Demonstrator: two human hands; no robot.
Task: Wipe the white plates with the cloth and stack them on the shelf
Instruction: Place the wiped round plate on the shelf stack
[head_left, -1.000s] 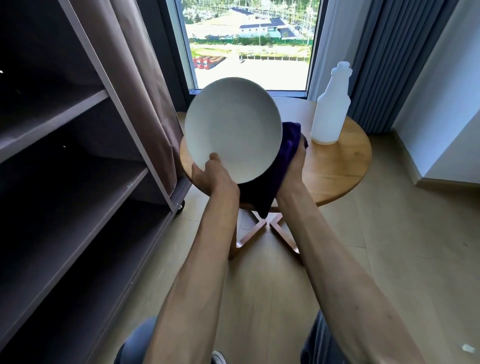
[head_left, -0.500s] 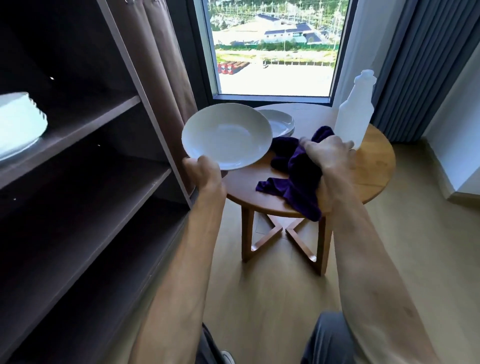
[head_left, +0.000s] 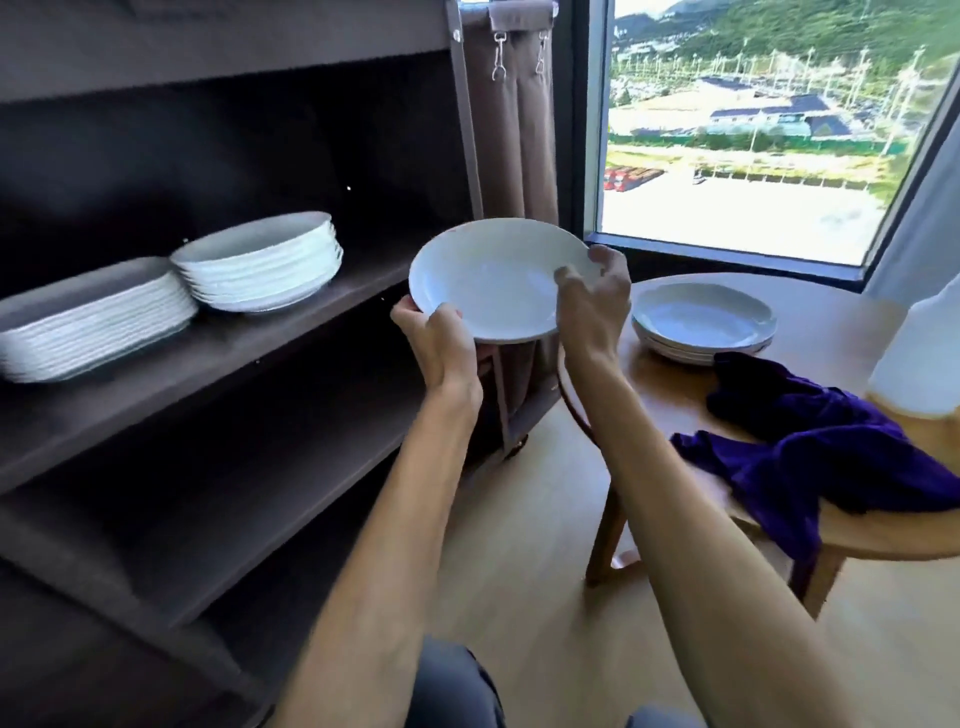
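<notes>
The white plate (head_left: 493, 280) is held level in mid-air just right of the shelf (head_left: 270, 353), left hand (head_left: 439, 343) gripping its near rim and right hand (head_left: 592, 296) curled on its right edge, steadying it, probably for the nearer stack (head_left: 260, 262). The cloth (head_left: 826, 457) lies on the table (head_left: 670, 395).

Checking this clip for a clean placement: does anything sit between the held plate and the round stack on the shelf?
Nothing visible does. The plate, gripped by the left hand and right hand, hangs right of the round stack; only bare shelf board lies between them.
</notes>
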